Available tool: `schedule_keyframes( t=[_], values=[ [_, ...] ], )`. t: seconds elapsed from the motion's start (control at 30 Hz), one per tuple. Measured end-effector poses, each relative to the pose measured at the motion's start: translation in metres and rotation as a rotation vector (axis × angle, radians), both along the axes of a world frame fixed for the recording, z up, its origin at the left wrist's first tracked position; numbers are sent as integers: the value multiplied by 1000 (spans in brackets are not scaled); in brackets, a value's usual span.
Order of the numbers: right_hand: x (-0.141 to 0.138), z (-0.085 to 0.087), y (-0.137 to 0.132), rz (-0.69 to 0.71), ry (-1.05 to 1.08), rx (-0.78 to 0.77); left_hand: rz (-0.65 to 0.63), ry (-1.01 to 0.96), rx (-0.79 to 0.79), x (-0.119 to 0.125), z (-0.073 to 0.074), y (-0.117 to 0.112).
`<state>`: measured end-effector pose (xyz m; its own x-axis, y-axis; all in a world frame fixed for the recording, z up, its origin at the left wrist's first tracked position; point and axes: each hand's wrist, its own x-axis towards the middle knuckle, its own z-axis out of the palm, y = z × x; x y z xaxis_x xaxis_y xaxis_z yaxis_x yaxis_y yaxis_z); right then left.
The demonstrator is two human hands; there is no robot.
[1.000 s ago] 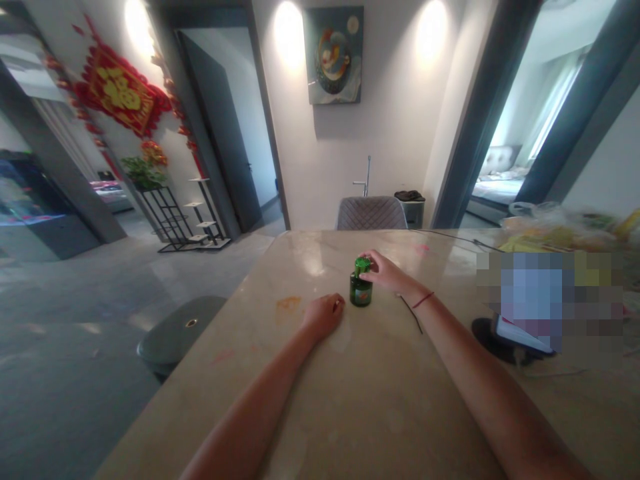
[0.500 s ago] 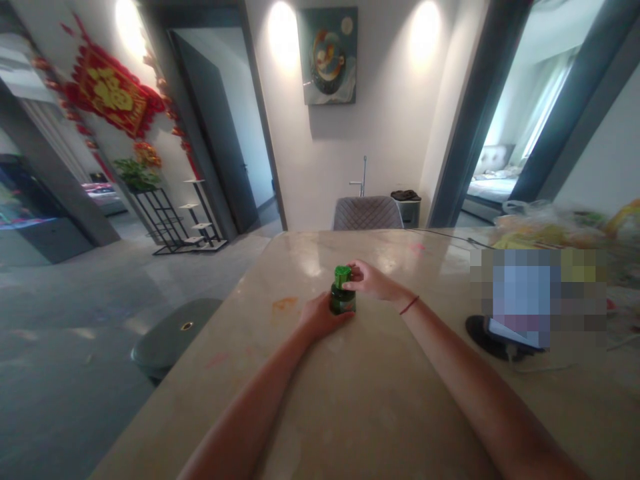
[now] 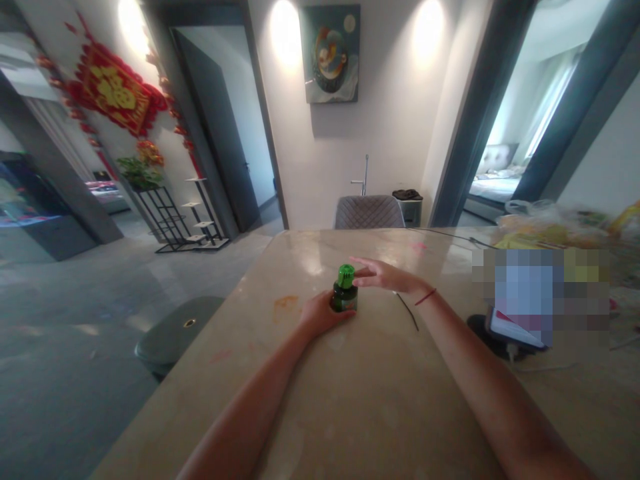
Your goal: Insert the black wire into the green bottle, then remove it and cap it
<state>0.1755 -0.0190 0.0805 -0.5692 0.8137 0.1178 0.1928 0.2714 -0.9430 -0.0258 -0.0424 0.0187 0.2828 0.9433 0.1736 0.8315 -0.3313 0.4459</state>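
Note:
A small dark green bottle [image 3: 345,298] stands upright on the table, topped by a bright green cap [image 3: 346,275]. My left hand [image 3: 320,315] is wrapped around the bottle's lower left side, its thumb across the near face. My right hand [image 3: 380,275] hovers just right of the cap with fingers stretched and apart, holding nothing; whether a fingertip still touches the cap I cannot tell. A thin dark strand [image 3: 407,312] lies on the table below my right wrist.
The table [image 3: 400,413] spans the foreground. A phone on a stand [image 3: 515,328] with a cable and plastic bags [image 3: 550,223] are at the right. A grey chair [image 3: 370,212] stands at the far edge, a green stool [image 3: 175,333] at the left.
My right hand has let go of the green cap, opened its fingers and drawn a little to the right. The left hand keeps its hold on the bottle. The dark strand has come into view.

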Motion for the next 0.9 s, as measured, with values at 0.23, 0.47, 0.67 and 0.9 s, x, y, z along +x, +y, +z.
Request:
schedule_keyframes(
  t=[0.23,0.47,0.67,0.9],
  values=[
    [4,8,4,-193,-19,51,35,23,-2,1,0,0],
    [-6,2,4,-193,-96,131,7,17,26,0,0,0],
    [-8,-10,15,-312,-179,210,46,25,-21,2,2,1],
    [-6,-6,14,-272,-154,231,45,29,-42,2,4,0]
  ],
)
